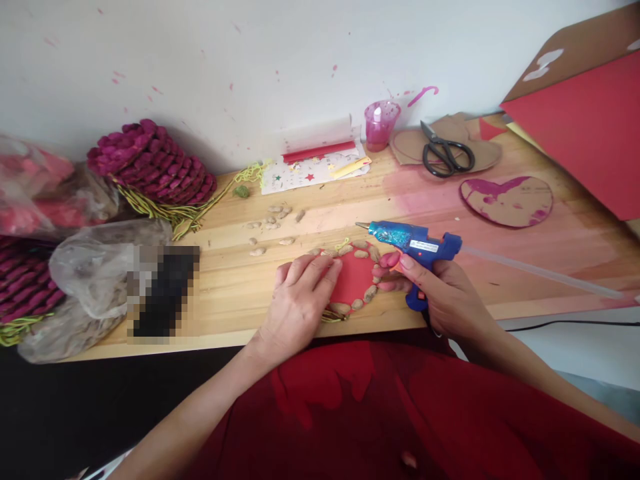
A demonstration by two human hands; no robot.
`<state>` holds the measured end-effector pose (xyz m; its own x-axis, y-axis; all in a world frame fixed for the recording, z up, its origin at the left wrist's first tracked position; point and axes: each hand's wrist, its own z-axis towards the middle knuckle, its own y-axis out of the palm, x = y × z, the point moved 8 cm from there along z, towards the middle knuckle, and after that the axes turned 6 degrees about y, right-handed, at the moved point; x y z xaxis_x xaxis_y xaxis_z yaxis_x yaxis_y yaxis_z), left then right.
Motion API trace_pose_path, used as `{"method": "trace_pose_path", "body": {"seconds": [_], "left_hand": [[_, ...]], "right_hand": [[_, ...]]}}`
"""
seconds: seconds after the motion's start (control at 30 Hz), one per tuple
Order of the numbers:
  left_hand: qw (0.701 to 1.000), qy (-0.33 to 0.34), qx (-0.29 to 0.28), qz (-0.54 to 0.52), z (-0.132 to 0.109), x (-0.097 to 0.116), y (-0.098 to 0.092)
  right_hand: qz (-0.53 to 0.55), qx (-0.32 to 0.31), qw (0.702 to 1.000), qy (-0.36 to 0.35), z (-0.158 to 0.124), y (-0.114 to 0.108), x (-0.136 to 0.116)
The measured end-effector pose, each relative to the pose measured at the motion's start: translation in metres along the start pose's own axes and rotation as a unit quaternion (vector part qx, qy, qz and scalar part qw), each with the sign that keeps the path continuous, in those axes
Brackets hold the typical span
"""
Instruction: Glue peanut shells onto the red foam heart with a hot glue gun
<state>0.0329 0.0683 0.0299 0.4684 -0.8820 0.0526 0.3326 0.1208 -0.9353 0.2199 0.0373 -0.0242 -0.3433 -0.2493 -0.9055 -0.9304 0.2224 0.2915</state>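
My right hand (447,293) is wrapped round the handle of a blue hot glue gun (400,239). The gun's metal nozzle points left, above the table, and a clear glue stick (540,267) sticks out of its back. My left hand (303,300) lies across the left side of a red piece (353,277) edged with peanuts in their shells. Its fingers are stretched over the rim, and what lies under them is hidden. Beyond the piece, several loose peanuts (273,225) are scattered on the wood.
At the back stand a pink-stained cup (381,127) and a sheet with star stickers (315,167). Black-handled scissors (447,157) rest on cardboard. A cardboard heart (507,202) lies right, a purple scaly bundle (150,163) and plastic bag (105,267) left. A black cable (565,325) runs right.
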Motion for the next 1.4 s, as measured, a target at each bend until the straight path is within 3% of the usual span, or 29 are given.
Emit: {"method": "trace_pose_path", "body": {"seconds": [0.37, 0.8, 1.13, 1.4], "left_hand": [[1.000, 0.003, -0.001, 0.020, 0.006, 0.003, 0.001], [0.995, 0.019, -0.077, 0.066, 0.012, 0.004, 0.009], [0.995, 0.022, -0.057, 0.075, 0.015, 0.007, 0.005], [0.994, 0.019, -0.073, 0.083, 0.014, 0.007, 0.009]], "right_hand": [[0.002, 0.034, 0.999, 0.021, -0.002, -0.003, -0.001], [-0.042, 0.072, 0.994, 0.071, -0.003, -0.015, 0.005], [-0.022, 0.099, 0.992, 0.076, -0.004, -0.013, 0.002], [-0.021, 0.117, 0.990, 0.082, -0.004, -0.006, -0.004]]}}
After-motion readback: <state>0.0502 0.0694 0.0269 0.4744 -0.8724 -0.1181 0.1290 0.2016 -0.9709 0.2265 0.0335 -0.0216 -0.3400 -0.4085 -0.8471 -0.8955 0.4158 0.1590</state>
